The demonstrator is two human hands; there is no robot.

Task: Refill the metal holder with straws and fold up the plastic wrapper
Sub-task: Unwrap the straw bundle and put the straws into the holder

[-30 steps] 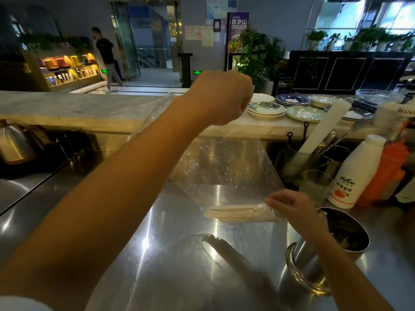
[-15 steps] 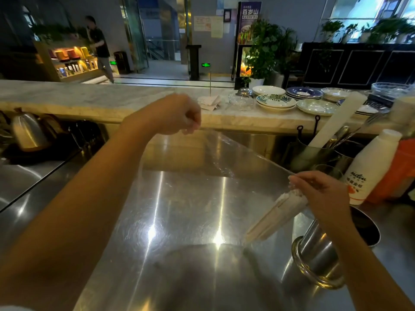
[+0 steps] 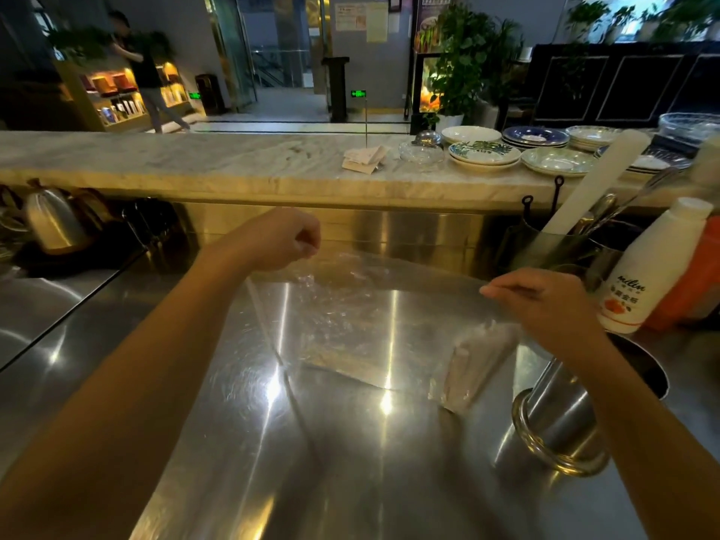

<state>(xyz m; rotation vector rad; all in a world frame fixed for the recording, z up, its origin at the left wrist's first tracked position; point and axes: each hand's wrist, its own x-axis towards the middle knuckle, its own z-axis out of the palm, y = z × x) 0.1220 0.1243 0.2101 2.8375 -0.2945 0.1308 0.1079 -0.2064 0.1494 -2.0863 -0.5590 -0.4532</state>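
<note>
A clear plastic wrapper (image 3: 350,317) hangs stretched above the steel counter (image 3: 272,442) between my two hands. My left hand (image 3: 280,237) pinches its left top corner in curled fingers. At the right, my right hand (image 3: 541,302) pinches the other top edge. A bundle of pale straws (image 3: 471,364) lies inside the wrapper's right end, slanting down below my right hand. The metal holder (image 3: 561,422) stands tilted at the right, partly hidden by my right forearm; its dark mouth shows behind the arm.
A white bottle (image 3: 646,274) and an orange container (image 3: 697,282) stand beside the holder. Utensil pots with a white roll (image 3: 584,192) stand behind. Plates (image 3: 483,153) and papers (image 3: 362,159) lie on the marble ledge. A kettle (image 3: 54,220) stands at far left.
My left hand has come down from high up to just above the counter. My right hand rose a little, and the straw bundle swung from lying flat to hanging steeply.
</note>
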